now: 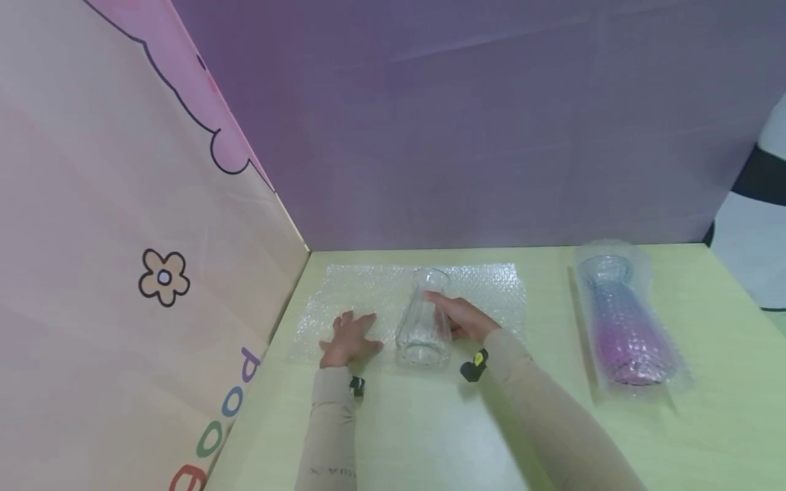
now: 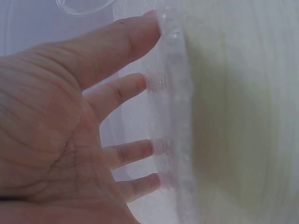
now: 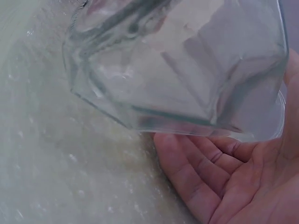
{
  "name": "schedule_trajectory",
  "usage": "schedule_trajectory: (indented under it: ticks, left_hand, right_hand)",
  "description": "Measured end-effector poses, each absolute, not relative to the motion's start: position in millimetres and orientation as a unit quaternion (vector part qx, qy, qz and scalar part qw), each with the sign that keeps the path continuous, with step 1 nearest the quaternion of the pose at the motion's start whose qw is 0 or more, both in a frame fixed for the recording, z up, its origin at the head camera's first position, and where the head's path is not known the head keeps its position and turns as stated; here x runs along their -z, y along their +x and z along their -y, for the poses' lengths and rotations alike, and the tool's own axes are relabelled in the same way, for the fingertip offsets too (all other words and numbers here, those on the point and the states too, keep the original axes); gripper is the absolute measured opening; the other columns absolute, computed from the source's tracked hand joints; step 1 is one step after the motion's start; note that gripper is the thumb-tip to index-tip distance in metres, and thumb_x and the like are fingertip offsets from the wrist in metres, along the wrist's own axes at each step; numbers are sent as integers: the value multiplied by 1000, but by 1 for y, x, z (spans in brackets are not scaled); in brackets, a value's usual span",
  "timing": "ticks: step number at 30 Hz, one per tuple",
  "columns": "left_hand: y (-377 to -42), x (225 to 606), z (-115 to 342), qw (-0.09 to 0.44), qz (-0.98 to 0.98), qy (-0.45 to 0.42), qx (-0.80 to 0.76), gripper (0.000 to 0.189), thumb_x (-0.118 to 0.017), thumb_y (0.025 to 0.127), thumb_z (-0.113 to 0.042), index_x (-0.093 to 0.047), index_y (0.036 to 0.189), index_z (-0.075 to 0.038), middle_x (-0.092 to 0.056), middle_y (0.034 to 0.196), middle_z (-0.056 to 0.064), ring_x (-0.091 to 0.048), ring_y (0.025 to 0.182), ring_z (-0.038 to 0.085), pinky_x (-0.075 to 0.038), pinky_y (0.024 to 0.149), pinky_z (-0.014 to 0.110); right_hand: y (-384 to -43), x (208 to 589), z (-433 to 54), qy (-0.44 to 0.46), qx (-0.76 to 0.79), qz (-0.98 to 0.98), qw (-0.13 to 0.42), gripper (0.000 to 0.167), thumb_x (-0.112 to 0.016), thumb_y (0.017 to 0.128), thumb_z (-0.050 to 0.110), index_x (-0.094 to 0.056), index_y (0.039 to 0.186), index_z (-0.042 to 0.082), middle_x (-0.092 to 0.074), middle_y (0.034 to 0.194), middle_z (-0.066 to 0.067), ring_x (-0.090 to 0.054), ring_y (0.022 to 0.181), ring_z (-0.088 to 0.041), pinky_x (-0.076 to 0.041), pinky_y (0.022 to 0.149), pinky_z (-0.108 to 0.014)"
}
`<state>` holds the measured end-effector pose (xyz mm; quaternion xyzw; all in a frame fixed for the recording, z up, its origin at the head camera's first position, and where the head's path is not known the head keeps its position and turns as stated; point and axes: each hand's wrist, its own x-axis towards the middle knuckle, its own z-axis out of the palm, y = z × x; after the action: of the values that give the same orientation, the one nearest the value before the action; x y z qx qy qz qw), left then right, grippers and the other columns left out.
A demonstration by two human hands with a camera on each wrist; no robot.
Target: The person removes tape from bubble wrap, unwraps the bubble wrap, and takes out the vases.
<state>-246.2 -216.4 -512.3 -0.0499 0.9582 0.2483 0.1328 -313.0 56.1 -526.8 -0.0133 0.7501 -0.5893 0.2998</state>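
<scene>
A clear glass vase (image 1: 424, 327) with a flared rim and faceted sides lies above a sheet of bubble wrap (image 1: 485, 286) on the table. My right hand (image 1: 463, 317) grips the vase at its right side, the thumb over the upper part. In the right wrist view the angular base of the vase (image 3: 187, 79) hides part of the hand, and curled fingers (image 3: 187, 172) show below it. To the left, my left hand (image 1: 350, 339) rests on the bubble wrap with its fingers spread. The left wrist view shows those fingertips (image 2: 152, 147) touching the sheet.
At the right of the table (image 1: 417, 436) lies a pink and blue vase (image 1: 623, 320) wrapped in bubble wrap. A printed panel (image 1: 153, 204) borders the table on the left, and a purple panel (image 1: 467, 136) stands along the back.
</scene>
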Motion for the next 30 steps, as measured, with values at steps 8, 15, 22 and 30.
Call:
schedule_trajectory:
  ticks: [8, 15, 22, 30]
  left_hand:
    - [-245, 512, 216, 131, -959, -46, -249, 67, -73, 91, -37, -48, 153, -29, -17, 170, 19, -7, 157, 48, -3, 104, 93]
    - [-244, 511, 215, 128, -958, -48, -251, 67, -73, 92, -36, -48, 153, -29, -17, 171, 18, -6, 157, 48, -2, 104, 92]
    - [-244, 511, 215, 125, -959, -49, -251, 66, -73, 92, -35, -49, 153, -28, -18, 170, 19, -7, 157, 49, -2, 104, 93]
    - [-245, 514, 216, 127, -959, -53, -249, 67, -73, 91, -38, -48, 153, -30, -16, 171, 17, -6, 157, 47, -1, 106, 91]
  right_hand:
    - [-306, 524, -60, -43, 612, -735, 289, 76, -49, 91, 77, -67, 105, 4, -68, 110, -11, -68, 92, -24, -59, 85, -35]
    - [-305, 528, -65, -45, 631, -719, 289, 79, -50, 90, 78, -69, 109, 4, -69, 111, -12, -67, 93, -25, -58, 85, -36]
    - [-312, 539, -66, -38, 647, -703, 293, 78, -50, 91, 76, -69, 110, 3, -69, 111, -12, -68, 93, -26, -59, 83, -35]
    - [-314, 544, -68, -40, 663, -688, 292, 78, -48, 93, 76, -69, 110, 2, -71, 109, -11, -68, 93, -24, -58, 80, -34]
